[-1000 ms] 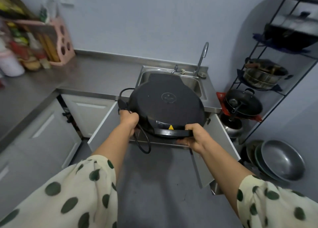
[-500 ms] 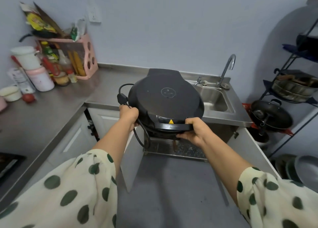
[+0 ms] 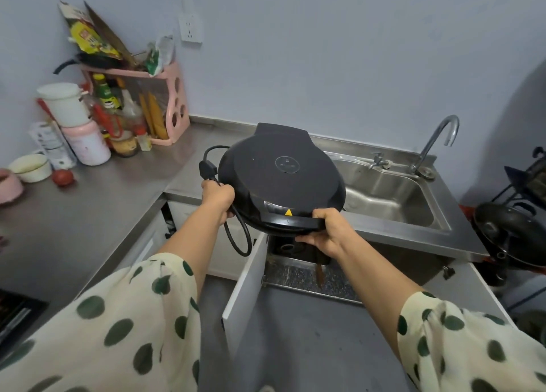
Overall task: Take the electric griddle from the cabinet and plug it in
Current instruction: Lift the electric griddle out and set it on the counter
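A round black electric griddle [image 3: 280, 178], lid closed, hangs in the air over the left rim of the sink, above the open cabinet [image 3: 298, 270]. My left hand [image 3: 217, 196] grips its left edge together with the black power cord [image 3: 236, 238], which loops down below the hand. The black plug [image 3: 206, 168] sticks up just above that hand. My right hand [image 3: 328, 232] grips the front handle by the yellow warning mark. A white wall socket [image 3: 190, 28] sits on the wall, up and to the left.
A steel counter [image 3: 88, 214] runs left, with a pink rack [image 3: 174, 108] of bottles, jars, a bowl and a tomato at the back. Steel sink [image 3: 393, 196] and tap [image 3: 434, 143] lie right. White cabinet door [image 3: 245, 285] stands open. Pot rack [image 3: 514, 232] at far right.
Both hands have lifted the griddle up and leftward, from in front of the cabinet to above the counter edge. The view has swung left and up, bringing the wall socket into sight.
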`<state>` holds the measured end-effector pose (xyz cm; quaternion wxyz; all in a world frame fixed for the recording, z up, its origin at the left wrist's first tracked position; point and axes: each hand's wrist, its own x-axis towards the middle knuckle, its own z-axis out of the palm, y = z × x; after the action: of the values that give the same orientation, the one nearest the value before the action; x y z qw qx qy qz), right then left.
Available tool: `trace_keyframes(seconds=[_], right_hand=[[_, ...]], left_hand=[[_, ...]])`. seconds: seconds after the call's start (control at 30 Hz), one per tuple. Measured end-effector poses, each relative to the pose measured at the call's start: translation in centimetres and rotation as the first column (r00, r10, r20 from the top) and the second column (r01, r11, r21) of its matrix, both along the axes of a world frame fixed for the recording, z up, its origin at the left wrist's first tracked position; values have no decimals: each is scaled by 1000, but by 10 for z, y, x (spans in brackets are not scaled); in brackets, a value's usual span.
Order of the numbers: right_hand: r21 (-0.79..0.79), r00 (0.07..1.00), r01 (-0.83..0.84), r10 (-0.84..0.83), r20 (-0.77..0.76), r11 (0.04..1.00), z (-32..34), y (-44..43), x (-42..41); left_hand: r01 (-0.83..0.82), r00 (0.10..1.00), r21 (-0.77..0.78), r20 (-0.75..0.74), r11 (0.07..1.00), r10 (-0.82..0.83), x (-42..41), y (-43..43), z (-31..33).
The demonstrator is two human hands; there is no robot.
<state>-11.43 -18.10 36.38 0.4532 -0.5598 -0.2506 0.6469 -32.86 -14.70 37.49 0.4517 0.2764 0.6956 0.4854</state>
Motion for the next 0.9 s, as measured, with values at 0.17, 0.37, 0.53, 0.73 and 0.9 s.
trace_keyframes(seconds=[0.17,0.37,0.53,0.73,0.9], right_hand=[[3,1000,-20,20,-21,1000,1,63,-24],[8,996,-67,67,-62,998,-7,118,-47],[-32,999,-41,40,-37,999,-20,157,-69],[-81,999,48,-46,25,996,-46,202,-107],[-119,995,95,-89,55,988,-65,238,-136]], left_hand=[[-50,999,-25,2,998,50,-22,59,0],[-94,995,-50,10,994,95,-48,115,-13],[-81,997,-84,7,993,82,-72,157,-32],[-48,998,-158,26,986,53,-106,207,-58],[9,1000,-204,-1,979,-9,-135,256,-79]])
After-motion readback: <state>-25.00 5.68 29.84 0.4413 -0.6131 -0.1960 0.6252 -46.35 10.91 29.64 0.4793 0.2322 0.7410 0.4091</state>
